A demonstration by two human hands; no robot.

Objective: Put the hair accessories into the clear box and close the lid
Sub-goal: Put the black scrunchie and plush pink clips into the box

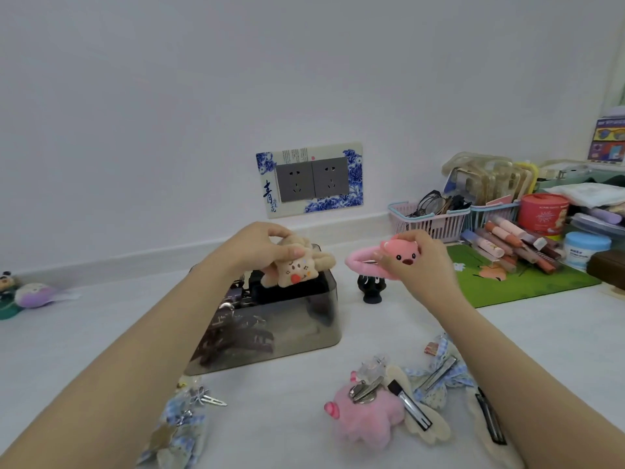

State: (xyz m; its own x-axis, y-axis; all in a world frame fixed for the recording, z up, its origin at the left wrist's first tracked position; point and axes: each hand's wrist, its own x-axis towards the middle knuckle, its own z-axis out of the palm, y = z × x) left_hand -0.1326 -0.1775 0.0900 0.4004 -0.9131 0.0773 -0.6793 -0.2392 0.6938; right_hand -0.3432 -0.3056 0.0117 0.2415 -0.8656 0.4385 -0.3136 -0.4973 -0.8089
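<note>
A smoky clear box [304, 330] stands open at centre with several dark hair claws inside. My left hand [260, 248] grips a beige plush hair accessory [297, 270] just above the box's far side. My right hand [419, 265] pinches a pink plush clip with a face [402, 255], held in the air to the right of the box. On the white surface in front lie a fluffy pink clip [367, 421], cream and blue gingham clips with metal backs [433, 377], and blue gingham clips [182, 421] at lower left. No lid is visible.
A small black figure [372, 289] stands right of the box. A green mat [521, 282] at right carries lip products, a red tub, baskets and jars. Plush toys [33, 294] sit at far left. A wall socket [311, 181] is behind.
</note>
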